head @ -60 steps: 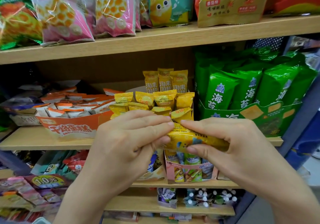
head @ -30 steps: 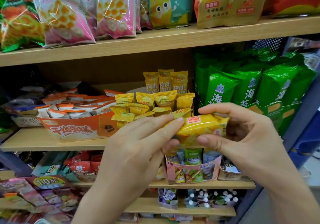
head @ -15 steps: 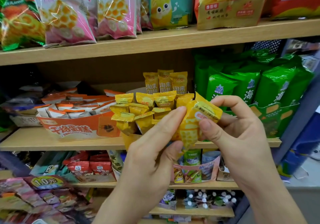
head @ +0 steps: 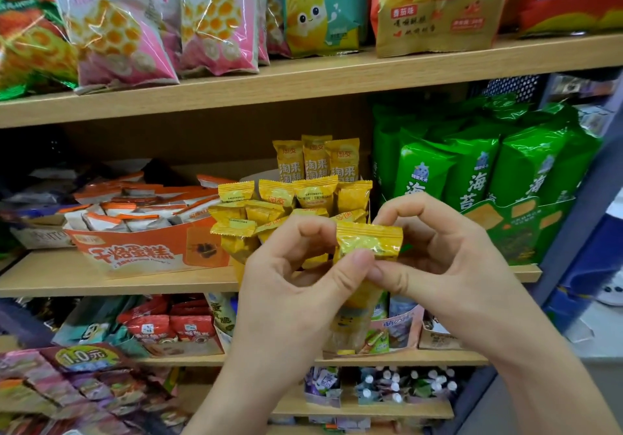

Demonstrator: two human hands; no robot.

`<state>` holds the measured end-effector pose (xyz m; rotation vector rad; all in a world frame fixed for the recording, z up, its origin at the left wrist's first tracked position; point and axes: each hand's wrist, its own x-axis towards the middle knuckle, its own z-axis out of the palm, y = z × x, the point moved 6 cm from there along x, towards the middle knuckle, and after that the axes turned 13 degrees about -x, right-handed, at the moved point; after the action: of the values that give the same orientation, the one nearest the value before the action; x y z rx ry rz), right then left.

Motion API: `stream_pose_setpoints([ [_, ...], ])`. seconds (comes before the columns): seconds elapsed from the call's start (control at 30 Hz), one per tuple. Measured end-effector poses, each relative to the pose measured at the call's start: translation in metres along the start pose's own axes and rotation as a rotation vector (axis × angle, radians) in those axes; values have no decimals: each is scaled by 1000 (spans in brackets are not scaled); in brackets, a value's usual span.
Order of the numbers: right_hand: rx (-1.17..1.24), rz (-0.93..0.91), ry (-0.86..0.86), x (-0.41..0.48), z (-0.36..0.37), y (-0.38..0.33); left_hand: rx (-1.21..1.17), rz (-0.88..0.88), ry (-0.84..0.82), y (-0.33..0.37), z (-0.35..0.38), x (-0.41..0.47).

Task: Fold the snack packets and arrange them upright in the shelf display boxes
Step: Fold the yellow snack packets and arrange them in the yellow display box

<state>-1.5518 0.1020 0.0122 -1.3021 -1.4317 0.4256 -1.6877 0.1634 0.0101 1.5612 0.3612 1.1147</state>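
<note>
Wooden shelf [head: 50,276] with orange display box [head: 135,252], yellow packets [head: 303,195], green display box [head: 512,229].

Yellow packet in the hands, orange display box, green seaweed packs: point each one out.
yellow packet [head: 369,240], head view, shiny front below the top seam.
orange display box [head: 131,254], head view, front wall at the white lettering.
green seaweed packs [head: 472,171], head view, front of a middle pack.
</note>
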Motion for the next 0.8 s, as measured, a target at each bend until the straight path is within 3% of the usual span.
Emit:
stream_pose_setpoints([
  [0.23, 53, -48, 75, -1, 3, -2, -160, -14, 37, -8, 1, 3],
  [0.43, 12, -125, 111, -4, 5, -4, 122, 69, 39, 2, -4, 8],
  [0.63, 106, -63, 55, -2, 3, 1, 142, 64, -14, 0, 1, 9],
  [0.8, 216, 13, 154, 0, 0, 8, 149, 85, -14, 3, 5, 8],
])
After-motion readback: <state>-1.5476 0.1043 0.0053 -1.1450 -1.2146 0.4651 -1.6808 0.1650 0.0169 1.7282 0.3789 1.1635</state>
